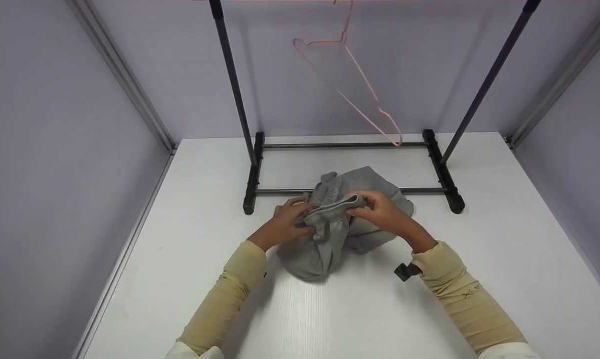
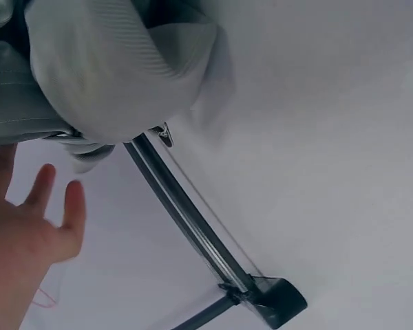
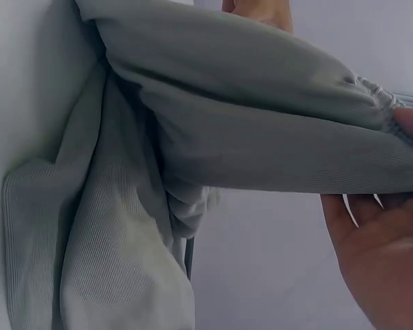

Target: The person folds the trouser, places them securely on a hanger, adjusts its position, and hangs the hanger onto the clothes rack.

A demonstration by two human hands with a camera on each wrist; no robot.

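Bunched grey pants (image 1: 310, 259) of finely ribbed cloth lie on the white table, their gathered elastic waistband (image 1: 330, 212) lifted toward me. My left hand (image 1: 287, 219) grips the left end of that band, thumb in front and fingers behind. At the other end, my right hand (image 1: 382, 213) pinches the band between thumb and fingers. In the right wrist view the cloth (image 3: 261, 75) stretches out to the right hand (image 3: 392, 254), the thumb on the gathers. Several left fingers stand spread below the folds (image 2: 117, 75) in the left wrist view.
Behind the pants stands a black garment rack, its lower bar (image 1: 424, 191) passing behind the cloth. A pink hanger (image 1: 365, 75) hangs above. Grey wall panels (image 1: 80, 174) enclose the white table (image 1: 195, 199). A small black piece (image 1: 407, 271) sits by the right cuff.
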